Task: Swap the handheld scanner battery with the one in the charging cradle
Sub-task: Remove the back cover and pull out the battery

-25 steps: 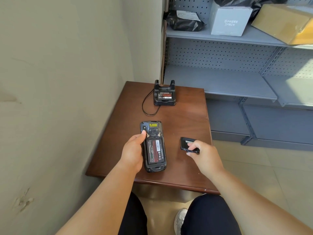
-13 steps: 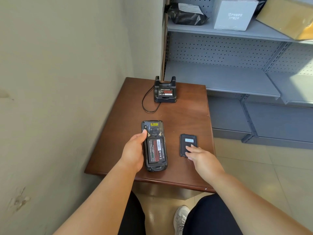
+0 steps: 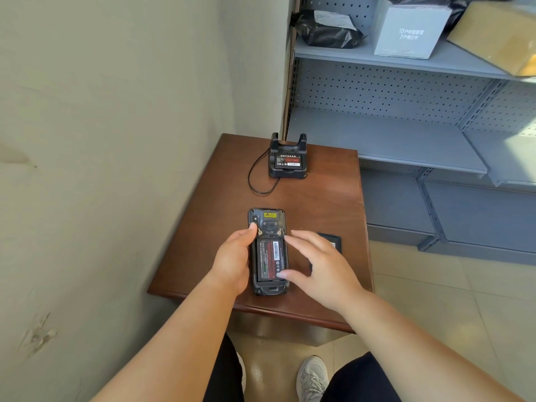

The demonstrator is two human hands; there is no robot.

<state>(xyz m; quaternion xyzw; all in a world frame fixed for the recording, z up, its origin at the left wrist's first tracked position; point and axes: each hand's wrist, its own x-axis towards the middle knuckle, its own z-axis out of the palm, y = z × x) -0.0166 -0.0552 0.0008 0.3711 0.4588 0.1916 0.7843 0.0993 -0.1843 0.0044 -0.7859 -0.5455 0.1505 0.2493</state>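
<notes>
The black handheld scanner [image 3: 268, 220] lies face down on the brown table [image 3: 324, 198], its back open. Its battery [image 3: 271, 261], black with a red label, sits in the bay. My left hand [image 3: 232, 259] grips the scanner's left side, thumb near the top screws. My right hand [image 3: 322, 265] hovers beside the scanner with fingers spread, the thumb tip on the battery's lower right corner. The removed back cover [image 3: 333, 240] lies flat just right, partly hidden by my right hand. The black charging cradle [image 3: 287, 158] stands at the table's far edge with a second battery [image 3: 287, 161] in it.
A thin black cable [image 3: 255, 181] loops left of the cradle. A beige wall runs close on the left. Grey perforated shelving [image 3: 391, 140] stands behind and to the right, holding a black bag, a white box and a cardboard box. My knees and a shoe show below.
My right hand laid the back cover flat on the table, let it go, and moved left to the scanner's battery. The left hand kept its hold on the scanner.
</notes>
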